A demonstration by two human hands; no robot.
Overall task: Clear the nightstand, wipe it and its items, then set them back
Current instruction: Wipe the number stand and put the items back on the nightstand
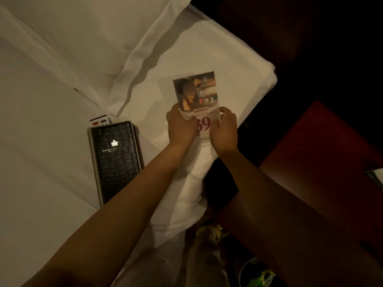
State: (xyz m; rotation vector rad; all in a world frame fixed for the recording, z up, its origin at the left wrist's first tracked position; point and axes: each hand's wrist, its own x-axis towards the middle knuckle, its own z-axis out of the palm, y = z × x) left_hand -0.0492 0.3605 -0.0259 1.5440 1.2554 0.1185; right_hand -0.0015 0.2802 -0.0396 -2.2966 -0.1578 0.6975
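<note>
A clear acrylic sign holder (195, 94) with a dark photo card and red digits lies over the corner of the white bed (51, 121). My left hand (181, 127) grips its lower left edge, and a white cloth shows between that hand and the card. My right hand (224, 131) holds the lower right edge. A black crocodile-pattern leather folder (116, 160) with a crown logo rests on the bed to the left. A remote control (101, 120) peeks out from under the folder's far end. The reddish-brown nightstand top (323, 154) sits at the right.
A white pillow (87, 32) fills the upper left. A light paper or card edge (376, 177) lies at the nightstand's right side. Below, on the dark floor, are my feet and a green-and-black object (261, 276). The far right background is dark.
</note>
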